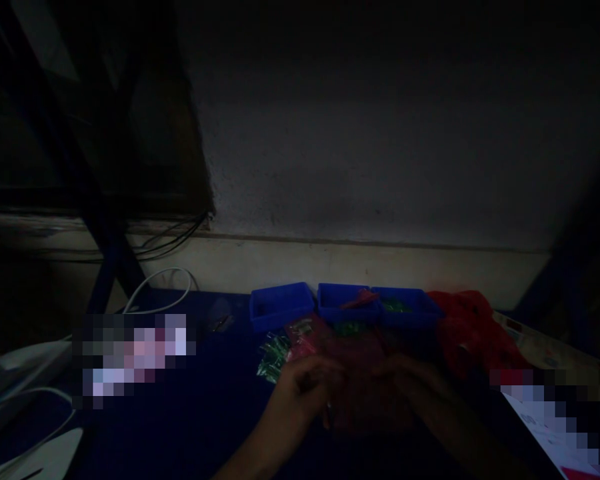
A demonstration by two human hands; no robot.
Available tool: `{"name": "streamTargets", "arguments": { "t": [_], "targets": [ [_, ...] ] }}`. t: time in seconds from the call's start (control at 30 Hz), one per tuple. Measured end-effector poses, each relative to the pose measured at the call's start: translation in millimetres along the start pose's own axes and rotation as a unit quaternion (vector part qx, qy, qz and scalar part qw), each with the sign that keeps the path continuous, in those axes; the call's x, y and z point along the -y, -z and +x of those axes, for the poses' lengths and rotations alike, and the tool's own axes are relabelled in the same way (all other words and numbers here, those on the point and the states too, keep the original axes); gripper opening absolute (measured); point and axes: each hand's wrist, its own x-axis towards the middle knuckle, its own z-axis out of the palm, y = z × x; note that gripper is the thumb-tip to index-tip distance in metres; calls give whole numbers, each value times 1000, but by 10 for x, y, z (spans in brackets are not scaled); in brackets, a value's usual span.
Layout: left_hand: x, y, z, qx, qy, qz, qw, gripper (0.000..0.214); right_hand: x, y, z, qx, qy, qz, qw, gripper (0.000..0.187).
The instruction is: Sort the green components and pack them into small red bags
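Note:
In the dim head view, my left hand (307, 383) is closed, with thumb and fingers pinched at the left side of a pink see-through plastic bag (367, 400). My right hand (420, 380) reaches in from the other side, its fingers together and bent at the bag's right edge; deep shadow blurs its fingertips. Just beyond lie more pink plastic bags (310, 333). A heap of shiny green strips or packets (274, 357) lies left of them. What the bag between my hands contains is too dark to make out.
Three blue bins stand along the wall: a left bin (281, 303), a middle bin (347, 300) with something pink, and a right bin (410, 303) with green pieces. Red bundled material (473, 333) lies to the right. A white cable (173, 270) loops at the left of the blue tabletop (180, 427).

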Motion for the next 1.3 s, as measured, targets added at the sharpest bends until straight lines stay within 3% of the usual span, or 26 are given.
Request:
{"name": "streamTargets", "arguments": {
  "t": [0.13, 0.3, 0.43, 0.57, 0.73, 0.87, 0.93, 1.07, 1.3],
  "targets": [
    [32, -31, 5, -22, 4, 0, 1000, 12, 102, -23, -43, 18, 12, -46, 999, 8],
    [30, -14, 42, -28, 37, -80, 996, 48, 94, -63, -44, -12, 28, -78, 996, 4],
    [12, -18, 63, -8, 49, -53, 997, 20, 23, -89, -10, -30, 44, -117, 992, 5],
    [106, -43, 25, -24, 16, -36, 999, 18, -22, -115, -8, -46, 77, -191, 978, 6],
    [72, -76, -81, 52, 1, 6, 999, 12, -18, -149, -141, 49, -35, -70, 996, 35],
    [-54, -94, -124, 129, -43, 60, 989, 18, -26, -178, -180, 34, -76, -43, 996, 42],
    [-38, -87, -100, 110, -53, 68, 990, 17, -20, -179, -159, 0, -87, -66, 994, 39],
    [108, -48, -6, -41, -37, 27, 998, 24, 14, -141, -106, -7, -73, -36, 997, 31],
    [105, -37, 16, 18, 24, 1, 1000, 20, 60, -108, -72, -5, -46, 21, 999, 33]
  ]
}}
